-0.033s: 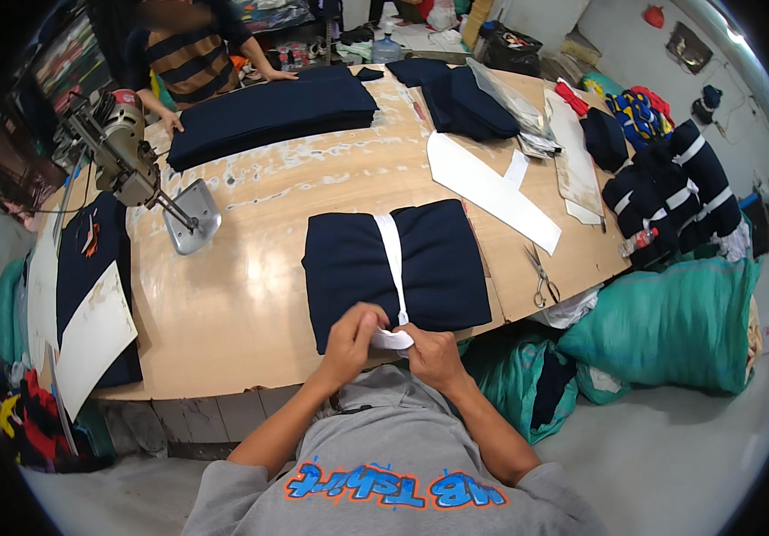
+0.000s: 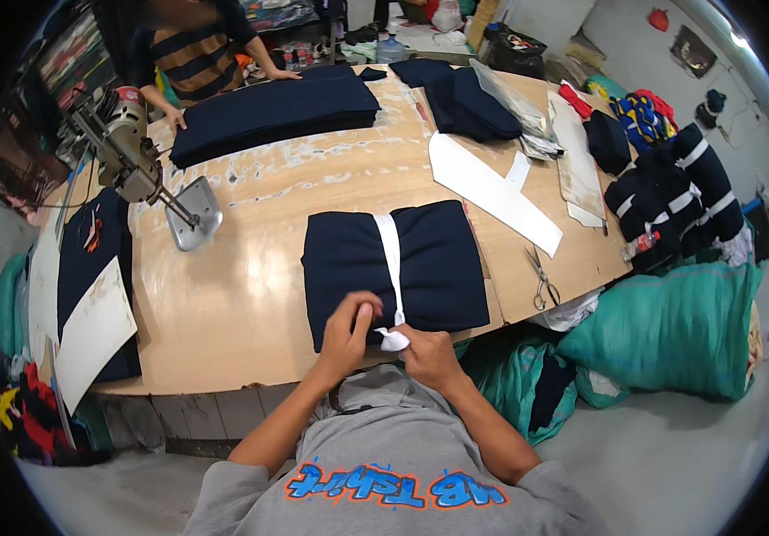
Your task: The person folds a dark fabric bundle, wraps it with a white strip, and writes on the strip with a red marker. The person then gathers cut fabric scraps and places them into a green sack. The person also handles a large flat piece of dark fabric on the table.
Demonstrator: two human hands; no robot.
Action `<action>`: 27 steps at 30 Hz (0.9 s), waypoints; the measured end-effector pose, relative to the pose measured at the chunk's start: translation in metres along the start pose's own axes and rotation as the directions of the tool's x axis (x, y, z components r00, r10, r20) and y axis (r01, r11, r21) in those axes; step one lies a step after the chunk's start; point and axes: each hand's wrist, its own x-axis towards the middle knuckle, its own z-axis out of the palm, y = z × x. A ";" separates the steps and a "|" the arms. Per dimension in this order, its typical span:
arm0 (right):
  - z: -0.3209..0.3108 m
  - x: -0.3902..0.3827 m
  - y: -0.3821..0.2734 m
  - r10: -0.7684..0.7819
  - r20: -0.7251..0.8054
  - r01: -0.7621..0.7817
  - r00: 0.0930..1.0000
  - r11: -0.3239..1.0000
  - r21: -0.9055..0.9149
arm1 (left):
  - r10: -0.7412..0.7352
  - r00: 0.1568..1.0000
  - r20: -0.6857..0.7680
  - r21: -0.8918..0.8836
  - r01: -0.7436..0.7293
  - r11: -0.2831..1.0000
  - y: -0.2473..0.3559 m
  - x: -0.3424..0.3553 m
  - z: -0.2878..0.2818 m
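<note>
A folded bundle of dark navy fabric (image 2: 348,259) lies near the table's front edge, with a white cloth strip (image 2: 388,241) around its middle. Near the bundle's front edge, the strip's end is bunched in a small white lump. My right hand (image 2: 431,359) is closed, pinching that white end between thumb and fingers. Just left of it, my left hand (image 2: 345,338) is raised over the bundle's front edge, fingers loosely curved and apart from the strip, holding nothing.
A cutting machine (image 2: 130,152) stands on the table's left. Scissors (image 2: 542,281) and white pattern pieces (image 2: 491,192) lie right of the bundle. Across the table, a person's hands rest on a navy fabric stack (image 2: 277,116). Green sacks (image 2: 670,326) stand at the right.
My left hand has let go of the white strip and its fingers have loosened. The white end has bunched up beside my right hand, which keeps its hold.
</note>
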 end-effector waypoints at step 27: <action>-0.045 -0.016 0.088 0.048 0.322 -0.174 0.946 0.911 0.375 | -0.529 0.821 -0.214 0.550 0.549 0.629 0.049 -0.133 0.107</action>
